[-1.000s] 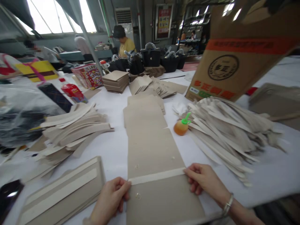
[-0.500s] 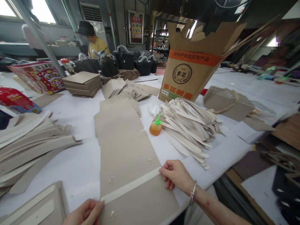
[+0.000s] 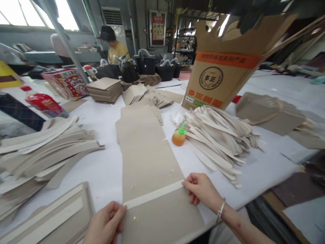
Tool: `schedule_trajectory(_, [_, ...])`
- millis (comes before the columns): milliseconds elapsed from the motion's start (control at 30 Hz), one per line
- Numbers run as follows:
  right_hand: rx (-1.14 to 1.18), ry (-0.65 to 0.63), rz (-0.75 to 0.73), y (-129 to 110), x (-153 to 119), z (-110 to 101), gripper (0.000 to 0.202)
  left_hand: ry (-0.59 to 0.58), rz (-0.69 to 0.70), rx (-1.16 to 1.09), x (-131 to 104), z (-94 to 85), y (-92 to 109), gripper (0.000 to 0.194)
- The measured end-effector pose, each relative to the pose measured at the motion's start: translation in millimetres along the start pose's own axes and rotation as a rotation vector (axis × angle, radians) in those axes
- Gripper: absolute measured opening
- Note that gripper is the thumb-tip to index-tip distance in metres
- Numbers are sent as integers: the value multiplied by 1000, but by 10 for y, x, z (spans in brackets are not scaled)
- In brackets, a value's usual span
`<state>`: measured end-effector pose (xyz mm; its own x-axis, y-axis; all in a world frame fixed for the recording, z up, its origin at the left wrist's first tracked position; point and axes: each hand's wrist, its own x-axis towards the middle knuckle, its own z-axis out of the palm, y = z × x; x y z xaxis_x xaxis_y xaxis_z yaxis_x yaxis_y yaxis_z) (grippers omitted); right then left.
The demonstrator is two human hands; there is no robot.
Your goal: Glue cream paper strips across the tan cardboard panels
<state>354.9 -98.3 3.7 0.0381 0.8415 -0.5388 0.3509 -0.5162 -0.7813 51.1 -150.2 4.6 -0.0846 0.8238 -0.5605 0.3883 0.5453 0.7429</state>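
You have a pale strip [image 3: 155,195] lying across the near part of the card row [image 3: 146,159], the line of overlapping grey cards that runs away from you along the desk [image 3: 109,171]. Your left hand [image 3: 106,221] pinches the strip at the row's left edge, and your right hand [image 3: 200,189] pinches the other end at its right edge, so your hands are well apart with the strip stretched straight between them. Whether it is pressed flat all along, you cannot tell from here.

Over the last second your grip has not shifted, and the strip crosses the same part of the card row. What has changed is the view: your head swung right and has come partly back. The strip's placing therefore looks steady, with neither end let go.

Small shiny spots [image 3: 135,220], perhaps glue, show on the card row on either side of the strip. Just right of the row stands a round bottle [image 3: 178,138] of amber liquid with a green spout. Farther right of the row spreads a loose heap of strips [image 3: 218,139], with a cardboard box [image 3: 203,81] behind it. Left of the row lies another heap of strips [image 3: 63,152]; nearer you on that side is a stack of cards [image 3: 53,222] topped with pale strips. Beyond the row's far end are black bags [image 3: 145,65] and a co-worker in a yellow top [image 3: 119,51].
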Motion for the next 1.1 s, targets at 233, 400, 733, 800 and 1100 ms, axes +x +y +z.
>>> schedule_trajectory(233, [-103,-31,-4,17,14,-30,28,15,16,-30,-31,-16,59,33])
schedule_trajectory(400, [-120,-21,11,-10,-2,-22,30,25,9,-42,-41,-10,64,28])
schedule_trajectory(733, [-119,-23,-14,47,13,-28,30,25,2,-42,-44,-3,61,26])
schedule_trajectory(800, [-113,-17,-23,61,25,-26,29,29,3,-37,-36,-1,65,26])
schedule_trajectory(1100, [-29,34,-16,-13,-11,42,17,-2,33,18,-31,10,-16,42])
